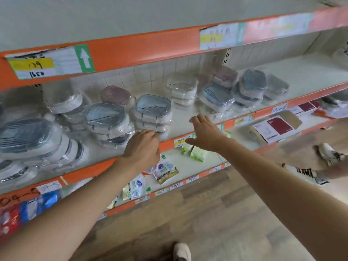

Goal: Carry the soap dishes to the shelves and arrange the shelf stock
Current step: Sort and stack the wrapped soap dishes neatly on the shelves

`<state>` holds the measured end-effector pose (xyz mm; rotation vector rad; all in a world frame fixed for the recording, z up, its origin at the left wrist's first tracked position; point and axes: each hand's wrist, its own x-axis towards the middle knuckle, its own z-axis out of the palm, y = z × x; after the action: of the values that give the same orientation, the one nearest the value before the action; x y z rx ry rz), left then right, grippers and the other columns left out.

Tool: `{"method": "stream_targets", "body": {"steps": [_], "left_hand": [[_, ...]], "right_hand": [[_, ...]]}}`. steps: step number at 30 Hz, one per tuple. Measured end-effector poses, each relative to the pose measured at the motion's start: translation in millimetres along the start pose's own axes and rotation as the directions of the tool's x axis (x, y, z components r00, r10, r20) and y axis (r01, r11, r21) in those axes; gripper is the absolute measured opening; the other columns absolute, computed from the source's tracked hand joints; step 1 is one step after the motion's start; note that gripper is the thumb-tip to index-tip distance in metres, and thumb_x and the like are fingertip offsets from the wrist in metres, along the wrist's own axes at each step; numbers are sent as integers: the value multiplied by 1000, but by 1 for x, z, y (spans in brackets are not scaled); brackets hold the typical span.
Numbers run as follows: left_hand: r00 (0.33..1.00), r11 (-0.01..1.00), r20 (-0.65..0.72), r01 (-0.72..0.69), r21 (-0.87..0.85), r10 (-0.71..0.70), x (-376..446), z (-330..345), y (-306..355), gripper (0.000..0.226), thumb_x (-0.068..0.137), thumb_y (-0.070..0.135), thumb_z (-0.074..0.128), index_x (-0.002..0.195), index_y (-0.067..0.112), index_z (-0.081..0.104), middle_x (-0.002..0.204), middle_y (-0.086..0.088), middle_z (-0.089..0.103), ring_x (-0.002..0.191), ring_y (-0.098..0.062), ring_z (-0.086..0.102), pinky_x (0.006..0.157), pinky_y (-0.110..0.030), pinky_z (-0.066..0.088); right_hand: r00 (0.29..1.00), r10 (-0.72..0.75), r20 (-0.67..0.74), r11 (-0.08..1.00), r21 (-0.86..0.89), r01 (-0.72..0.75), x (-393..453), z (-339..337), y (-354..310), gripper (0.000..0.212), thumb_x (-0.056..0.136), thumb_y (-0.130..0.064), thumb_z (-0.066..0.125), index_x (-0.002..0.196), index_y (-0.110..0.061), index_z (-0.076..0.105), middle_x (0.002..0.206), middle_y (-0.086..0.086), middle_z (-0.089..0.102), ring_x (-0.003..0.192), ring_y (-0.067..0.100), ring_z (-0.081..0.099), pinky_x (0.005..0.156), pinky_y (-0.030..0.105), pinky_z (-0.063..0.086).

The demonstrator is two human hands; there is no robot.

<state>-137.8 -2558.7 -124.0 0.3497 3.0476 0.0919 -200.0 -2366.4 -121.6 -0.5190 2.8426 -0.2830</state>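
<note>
**Two hands reach for the soap dish shelf**

Orange shelves run across a shop with a brown wood floor (216,213). On the middle shelf (180,119) sit many soap dishes, each wrapped in clear plastic and piled in little stacks.

One blue-grey stack (153,112) stands near the front edge. Just beside it on the left is another blue-grey stack (108,121). A pink dish (115,95) sits behind them. A white stack (181,89) stands near the back wall. More grey and blue stacks (250,87) sit farther to the right. A big leaning pile (28,140) fills the left end.

The left hand (142,147) is at the front of the shelf, by the bottom of the blue-grey stack. Its fingers are curled and their tips are at the plastic wrap, but I cannot tell if they grip it. The right hand (206,133) is open, with its fingers spread flat over a bare bit of shelf. It holds nothing.

Below, a lower shelf (211,157) has small green and white packets (196,152) on it. Red and white boxes (276,127) lie farther right. White shoes (330,153) stand on the floor at the right.
</note>
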Motion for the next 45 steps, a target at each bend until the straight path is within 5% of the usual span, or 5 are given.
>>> {"method": "stream_targets", "body": {"steps": [20, 26, 30, 36, 45], "left_hand": [[938, 934, 102, 341, -110, -331, 119, 7, 137, 39, 93, 22, 50, 126, 1, 55, 128, -11, 54, 120, -26, 49, 99, -37, 42], [903, 897, 99, 427, -114, -417, 128, 28, 127, 40, 94, 22, 50, 128, 2, 53, 130, -10, 53, 122, -24, 47, 99, -35, 41], [883, 874, 91, 469, -126, -461, 131, 45, 120, 38, 94, 20, 50, 127, 2, 54, 129, -10, 54, 121, -24, 48, 98, -34, 41], [882, 869, 91, 472, -151, -463, 129, 50, 124, 38, 93, 18, 50, 128, 2, 53, 129, -11, 53, 121, -25, 48, 98, -34, 40], [899, 904, 161, 422, -73, -407, 98, 40, 118, 45, 94, 20, 50, 134, 2, 46, 132, -11, 48, 123, -27, 44, 102, -36, 38]], "right_hand": [[999, 15, 36, 996, 89, -18, 64, -40, 189, 78, 86, -46, 63, 140, 1, 29, 144, 16, 29, 135, 30, 25, 110, 35, 22], [997, 76, 10, 995, 58, -77, 122, -29, 184, 96, 87, -58, 53, 148, 1, 8, 155, 17, 10, 143, 31, 12, 115, 37, 14], [980, 105, -168, 992, -55, -116, 133, 1, 179, 82, 88, -52, 54, 142, 1, 24, 143, 22, 30, 133, 35, 28, 111, 41, 21], [960, 113, -255, 992, 75, -97, 109, 5, 178, 72, 87, -42, 58, 137, 2, 29, 133, 20, 34, 125, 35, 32, 105, 39, 23], [946, -143, -292, 959, 197, 206, 58, -5, 128, 81, 79, -57, 50, 135, 1, 40, 129, 19, 41, 119, 36, 36, 100, 41, 26]]}}
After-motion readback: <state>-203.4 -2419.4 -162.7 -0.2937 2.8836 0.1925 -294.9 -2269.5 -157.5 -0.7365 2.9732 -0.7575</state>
